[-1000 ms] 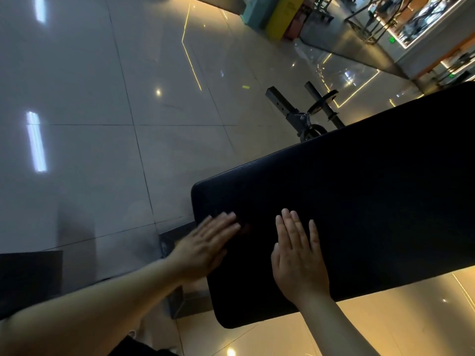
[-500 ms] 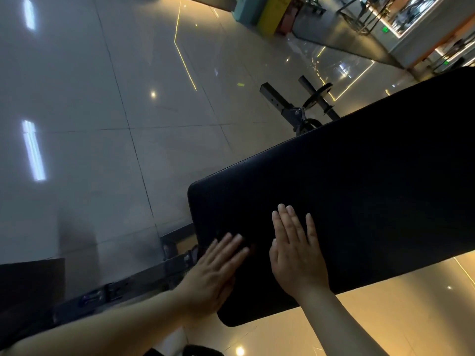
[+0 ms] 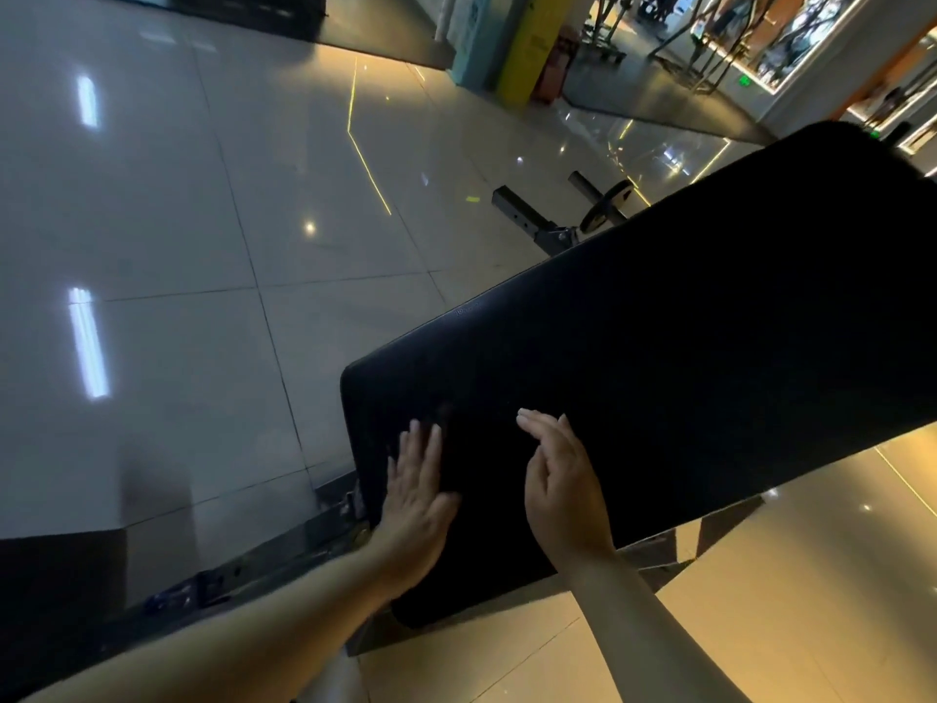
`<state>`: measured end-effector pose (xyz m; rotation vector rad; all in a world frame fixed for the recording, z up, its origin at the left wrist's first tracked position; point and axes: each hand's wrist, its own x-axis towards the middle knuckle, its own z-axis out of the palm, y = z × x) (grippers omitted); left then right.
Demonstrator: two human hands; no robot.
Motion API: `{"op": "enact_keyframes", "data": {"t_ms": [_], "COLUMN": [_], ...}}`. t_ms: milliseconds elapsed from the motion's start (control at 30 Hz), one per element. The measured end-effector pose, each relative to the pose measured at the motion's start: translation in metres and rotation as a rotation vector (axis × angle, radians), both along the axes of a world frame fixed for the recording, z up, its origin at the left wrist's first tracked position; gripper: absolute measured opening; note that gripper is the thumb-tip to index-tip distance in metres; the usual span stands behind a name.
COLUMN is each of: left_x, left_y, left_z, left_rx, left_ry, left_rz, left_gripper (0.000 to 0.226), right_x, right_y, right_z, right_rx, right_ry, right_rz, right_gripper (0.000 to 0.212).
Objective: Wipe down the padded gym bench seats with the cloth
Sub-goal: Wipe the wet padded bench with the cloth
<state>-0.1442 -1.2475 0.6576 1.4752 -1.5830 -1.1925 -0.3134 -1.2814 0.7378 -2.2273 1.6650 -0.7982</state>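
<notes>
- Firstly, the black padded bench seat (image 3: 684,357) lay across the right and centre of the view, running from its rounded near end at lower centre up to the far right edge.
- My left hand (image 3: 416,499) rested flat on the near end of the pad, close to its left edge, palm down.
- Its fingers (image 3: 423,449) were straight and held together; they gripped nothing.
- My right hand (image 3: 565,484) was just beside the left, further in over the pad, turned on edge with the thumb side up.
- Its fingertips (image 3: 530,421) were extended and together, curled round nothing. I could not tell whether the hand's lower edge touched the pad.
- The two hands were near each other but apart, with bare pad showing between them.
- Part of the dark metal bench frame (image 3: 324,530) showed below the pad's near end, beside my left wrist.
- The glossy tiled floor (image 3: 203,220) lay to the left, carrying light reflections.
- A weight plate (image 3: 606,205) and a square steel tube (image 3: 522,213) showed just beyond the pad's far edge.
- A yellow column (image 3: 527,48) stood well apart at the top.
</notes>
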Motion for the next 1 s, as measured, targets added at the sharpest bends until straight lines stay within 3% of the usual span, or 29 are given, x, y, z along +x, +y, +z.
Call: {"op": "enact_keyframes", "data": {"t_ms": [100,167,300,367,467,533,567,667,733,800,833,933,1000], "left_x": [-0.008,-0.001,0.020,0.012,-0.032,-0.055,-0.061,-0.063,-0.053,-0.045,-0.042,-0.047,-0.047], "left_y": [0.033,0.033,0.017,0.017,0.010,0.004,0.002,0.007,0.006,0.009,0.009,0.011,0.025], "left_z": [0.003,-0.001,-0.008,-0.002,0.017,0.028,0.026,0.033,0.034,0.036,0.047,0.043,0.041], "left_rx": [0.061,0.094,0.011,0.059,0.162,0.254,0.243,0.173,0.155,0.215,0.242,0.308,0.298], "left_ry": [0.103,0.017,-0.162,-0.096,-0.011,-0.024,0.048,0.173,0.175,0.415,0.467,0.367,0.307], "left_rz": [-0.103,-0.133,-0.078,-0.007,0.169,0.273,0.274,0.091,0.027,0.052,0.113,0.214,0.203], "left_gripper": [0.105,0.114,0.095,0.089,0.102,0.105,0.095,0.066,0.068,0.065,0.065,0.079,0.110], "right_x": [0.002,0.008,0.005,-0.002,-0.010,-0.012,-0.013,-0.012,-0.008,-0.003,-0.002,-0.012,-0.029], "right_y": [0.006,0.016,0.032,0.031,0.030,0.037,0.041,0.049,0.050,0.050,0.049,0.042,0.031], "right_z": [0.004,0.001,-0.008,-0.001,0.014,0.016,0.012,0.000,-0.004,-0.009,-0.009,0.004,0.019], "right_rx": [0.022,0.047,0.076,0.084,0.113,0.205,0.193,0.068,0.040,0.015,0.017,-0.051,-0.091], "right_ry": [-0.033,0.015,0.067,-0.067,-0.132,0.017,0.158,0.474,0.618,0.691,0.691,0.681,0.676], "right_rz": [0.015,0.025,0.080,0.050,0.077,0.199,0.253,0.296,0.285,0.279,0.283,0.311,0.280], "right_gripper": [0.036,0.039,0.046,0.047,0.053,0.055,0.054,0.056,0.075,0.100,0.102,0.084,0.069]}}
